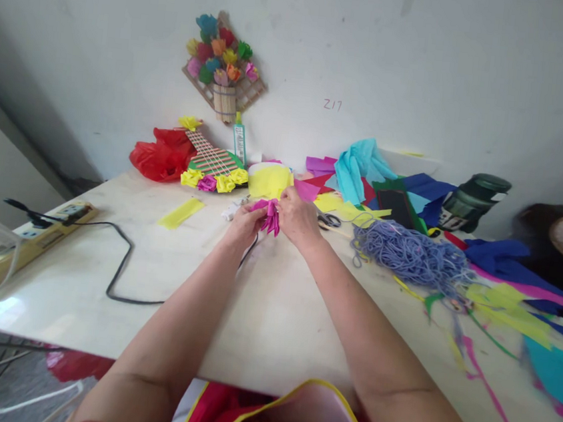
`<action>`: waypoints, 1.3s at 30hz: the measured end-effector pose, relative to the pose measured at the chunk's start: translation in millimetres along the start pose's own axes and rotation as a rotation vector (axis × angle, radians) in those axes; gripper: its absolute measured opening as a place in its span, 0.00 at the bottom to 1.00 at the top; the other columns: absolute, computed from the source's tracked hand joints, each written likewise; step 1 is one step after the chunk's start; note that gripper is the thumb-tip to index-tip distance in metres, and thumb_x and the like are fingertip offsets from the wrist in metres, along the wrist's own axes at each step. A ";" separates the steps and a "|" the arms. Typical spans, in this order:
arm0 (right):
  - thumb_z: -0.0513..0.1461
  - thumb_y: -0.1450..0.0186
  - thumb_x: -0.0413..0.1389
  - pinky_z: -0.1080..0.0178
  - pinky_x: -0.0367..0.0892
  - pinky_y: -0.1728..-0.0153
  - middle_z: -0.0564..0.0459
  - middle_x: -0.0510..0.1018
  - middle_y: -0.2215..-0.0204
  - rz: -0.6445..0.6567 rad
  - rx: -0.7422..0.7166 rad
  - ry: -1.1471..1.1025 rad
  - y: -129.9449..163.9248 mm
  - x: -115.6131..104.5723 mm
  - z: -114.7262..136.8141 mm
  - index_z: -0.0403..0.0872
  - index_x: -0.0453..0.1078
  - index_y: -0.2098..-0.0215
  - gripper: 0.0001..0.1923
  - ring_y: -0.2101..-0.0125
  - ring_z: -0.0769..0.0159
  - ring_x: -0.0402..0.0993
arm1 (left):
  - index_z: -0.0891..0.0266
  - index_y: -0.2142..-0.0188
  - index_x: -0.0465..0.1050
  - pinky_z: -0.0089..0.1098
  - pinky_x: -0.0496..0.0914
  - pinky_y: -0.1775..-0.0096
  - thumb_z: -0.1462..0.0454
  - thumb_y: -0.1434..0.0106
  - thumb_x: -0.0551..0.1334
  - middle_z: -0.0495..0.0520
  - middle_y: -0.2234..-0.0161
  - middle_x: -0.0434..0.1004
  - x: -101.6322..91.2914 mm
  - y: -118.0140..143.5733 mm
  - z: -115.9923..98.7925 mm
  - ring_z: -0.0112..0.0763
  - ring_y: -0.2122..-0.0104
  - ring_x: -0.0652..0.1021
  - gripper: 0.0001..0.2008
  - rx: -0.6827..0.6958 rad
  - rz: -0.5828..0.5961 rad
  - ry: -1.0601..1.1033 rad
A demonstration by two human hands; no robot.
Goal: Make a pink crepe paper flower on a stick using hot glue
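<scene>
Paper bunch, magenta, ruffled (273, 221): held over the middle of the white table (279, 325) | left hand (246, 223) pinching its left side, right hand (298, 217) pinching its right edge, probably so folds don't spring loose | tangled blue-purple cord heap (411, 251) off right, guessing for elbow room

Power strip (42, 237) at left, dark green bottle (474, 199) at right

A head-worn camera looks forward and down — over the table (290, 319), wall (427, 65) beyond.
</scene>
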State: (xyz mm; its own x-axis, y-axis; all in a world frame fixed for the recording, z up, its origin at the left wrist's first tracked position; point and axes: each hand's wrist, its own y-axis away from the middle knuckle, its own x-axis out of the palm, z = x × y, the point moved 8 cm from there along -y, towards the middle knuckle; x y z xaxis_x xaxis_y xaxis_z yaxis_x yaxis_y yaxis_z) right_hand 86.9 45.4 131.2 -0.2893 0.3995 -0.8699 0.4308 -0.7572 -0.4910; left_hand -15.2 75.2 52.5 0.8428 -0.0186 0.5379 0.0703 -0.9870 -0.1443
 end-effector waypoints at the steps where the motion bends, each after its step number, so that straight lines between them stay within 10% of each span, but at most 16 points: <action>1: 0.37 0.33 0.39 0.64 0.58 0.70 0.45 0.71 0.55 -0.003 -0.005 0.001 0.1 -0.7 0.7 0.43 0.71 0.60 0.19 0.66 0.65 0.69 | 0.65 0.76 0.73 0.23 0.66 0.74 0.70 0.57 0.68 0.48 0.79 0.74 0.7 0.3 -0.7 0.22 0.79 0.73 0.07 0.003 0.003 0.006; 39: 0.40 0.31 0.38 0.65 0.55 0.72 0.46 0.70 0.54 -0.062 -0.027 -0.014 2.5 -7.8 4.5 0.44 0.71 0.58 0.20 0.64 0.66 0.68 | 0.67 0.72 0.75 0.21 0.68 0.70 0.66 0.55 0.71 0.50 0.75 0.76 6.5 -2.1 -1.9 0.22 0.75 0.75 0.10 0.037 0.110 0.103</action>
State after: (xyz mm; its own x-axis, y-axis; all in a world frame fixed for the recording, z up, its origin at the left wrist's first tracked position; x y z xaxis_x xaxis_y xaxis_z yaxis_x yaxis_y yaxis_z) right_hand 86.4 38.1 137.0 -0.3275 0.4376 -0.8374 0.4346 -0.7172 -0.5448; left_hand -10.9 76.9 57.9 0.7877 -0.1442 0.5989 0.0020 -0.9716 -0.2365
